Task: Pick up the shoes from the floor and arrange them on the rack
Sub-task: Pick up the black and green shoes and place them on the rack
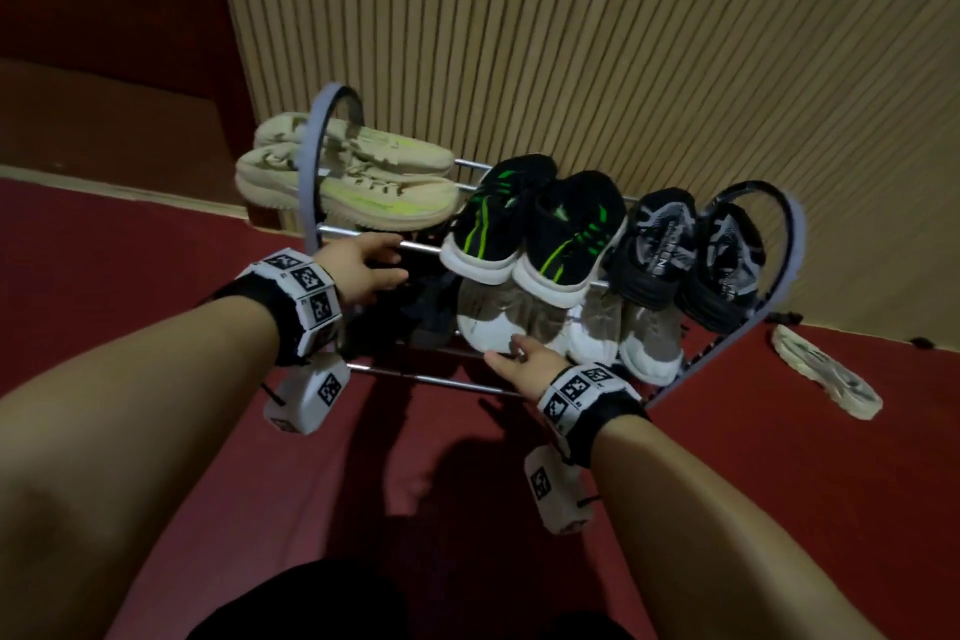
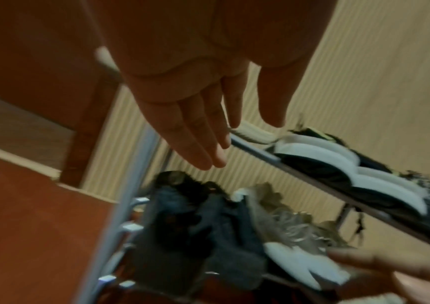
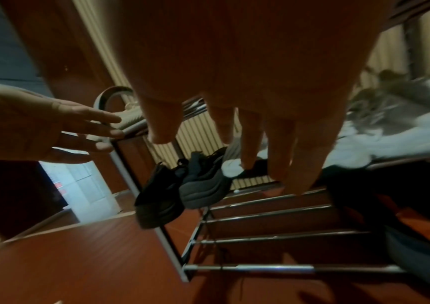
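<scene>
The shoe rack [image 1: 306, 172] stands against the ribbed wall [image 1: 623, 42] on the red floor [image 1: 130, 250], at 12 o'clock from the person.

Top shelf, from 10 o'clock to 2 o'clock: a pair of beige sneakers [image 1: 353, 172] lying on their sides, a pair of black-and-green sneakers [image 1: 535, 234], and a pair of black-and-grey sneakers [image 1: 691, 255].

Middle shelf: a pair of dark shoes [image 1: 426, 312] at the left end, and grey-and-white sneakers [image 1: 519, 322] to the right of them.

Left hand [image 1: 363, 265]: fingers straight and spread, holding nothing, positioned at the front rail of the top shelf, above the dark shoes. Contact with the rail cannot be determined.

Right hand [image 1: 524, 369]: fingers extended and relaxed, holding nothing, fingertips at the white toe of the leftmost grey-and-white sneaker. Contact cannot be confirmed.

One loose insole [image 1: 826, 372] lies on the floor at 3 o'clock, just beside the right end of the rack.

In the right wrist view, the bars of the bottom shelf [image 3: 273, 238] are visible.
</scene>
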The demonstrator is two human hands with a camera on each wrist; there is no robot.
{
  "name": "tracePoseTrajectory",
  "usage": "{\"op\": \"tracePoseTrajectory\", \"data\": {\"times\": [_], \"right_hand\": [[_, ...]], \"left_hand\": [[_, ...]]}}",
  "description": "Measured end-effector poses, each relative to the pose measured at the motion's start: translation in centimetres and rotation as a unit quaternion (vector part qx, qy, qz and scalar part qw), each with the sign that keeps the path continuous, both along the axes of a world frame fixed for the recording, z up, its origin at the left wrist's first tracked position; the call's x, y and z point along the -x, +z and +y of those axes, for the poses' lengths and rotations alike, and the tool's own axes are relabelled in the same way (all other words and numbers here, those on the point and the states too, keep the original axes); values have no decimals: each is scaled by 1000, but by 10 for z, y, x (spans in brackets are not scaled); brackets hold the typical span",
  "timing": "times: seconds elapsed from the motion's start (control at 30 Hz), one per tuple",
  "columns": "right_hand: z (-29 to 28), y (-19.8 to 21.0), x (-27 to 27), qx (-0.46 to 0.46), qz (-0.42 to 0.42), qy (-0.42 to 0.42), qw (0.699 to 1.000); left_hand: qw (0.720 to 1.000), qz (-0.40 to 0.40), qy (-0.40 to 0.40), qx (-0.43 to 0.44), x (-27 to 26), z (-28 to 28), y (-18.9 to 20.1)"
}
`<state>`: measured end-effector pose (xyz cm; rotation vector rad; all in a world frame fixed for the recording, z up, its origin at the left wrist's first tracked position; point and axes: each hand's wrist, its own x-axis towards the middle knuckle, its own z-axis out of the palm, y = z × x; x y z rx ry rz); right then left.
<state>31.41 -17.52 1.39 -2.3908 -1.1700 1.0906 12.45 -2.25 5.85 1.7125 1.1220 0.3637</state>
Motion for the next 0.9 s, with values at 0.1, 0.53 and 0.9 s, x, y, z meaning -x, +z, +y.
{"op": "tracePoseTrajectory", "data": {"times": [0.1, 0.53, 0.9], "right_hand": [[19, -14, 33, -25, -6, 47, 999], [87, -65, 151, 82, -95, 136, 983], [87, -106, 211, 89, -114, 234, 961]], "left_hand": [[999, 45, 14, -18, 45, 8, -16], [944, 295, 137, 47, 242, 42, -113], [929, 337, 113, 104, 259, 38, -178]]}}
